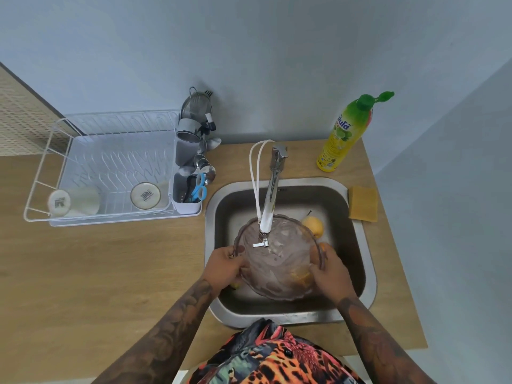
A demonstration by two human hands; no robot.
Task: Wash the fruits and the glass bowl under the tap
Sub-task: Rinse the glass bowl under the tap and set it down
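The glass bowl [277, 261] is held over the steel sink [360, 245], right under the spout of the tap [273, 189]. My left hand [224, 268] grips its left rim and my right hand [328, 273] grips its right rim. A yellow fruit with a stem [314, 224] lies in the sink behind the bowl. An orange fruit [324, 249] shows just beyond my right hand, and another orange shape shows blurred through the glass. A small yellow bit peeks out under my left hand. I cannot tell whether water is running.
A yellow sponge [363, 203] lies on the sink's right edge, with a dish soap bottle [346, 131] behind it. A white dish rack [108, 167] with two cups and a cutlery holder [191, 189] stands left of the sink on the wooden counter [110, 273].
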